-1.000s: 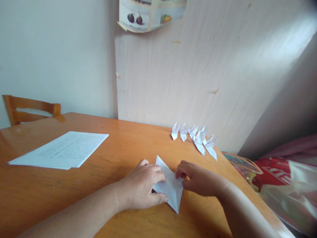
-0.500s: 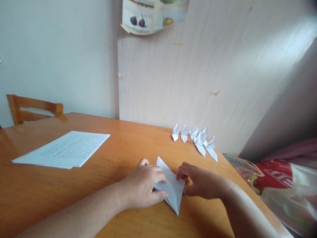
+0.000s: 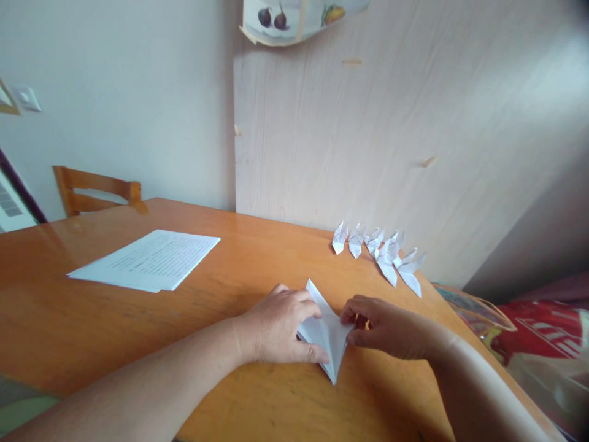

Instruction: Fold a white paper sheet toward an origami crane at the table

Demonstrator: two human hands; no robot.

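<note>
A white folded paper [image 3: 326, 331], shaped like a kite with pointed ends, lies on the wooden table [image 3: 257, 405] in front of me. My left hand [image 3: 292, 325] holds its left edge, thumb near the bottom point and fingers farther up. At the right corner, my right hand [image 3: 375, 325] pinches the paper's edge between thumb and curled fingers. A crease runs down the middle, and the right flap looks slightly raised. Beyond my hands stand several white origami cranes [image 3: 386, 264] in a loose group near the far right edge of the table.
A stack of printed sheets [image 3: 147, 261] lies on the left of the table. Behind it is a wooden chair [image 3: 99, 184]. A pale board [image 3: 294, 147] stands along the far edge. Red and clear plastic bags [image 3: 547, 325] sit past the right edge.
My view has swung left and slightly down, so everything appears farther right and higher. My right thumb has come up onto the paper's right corner, while my left hand keeps its hold.
</note>
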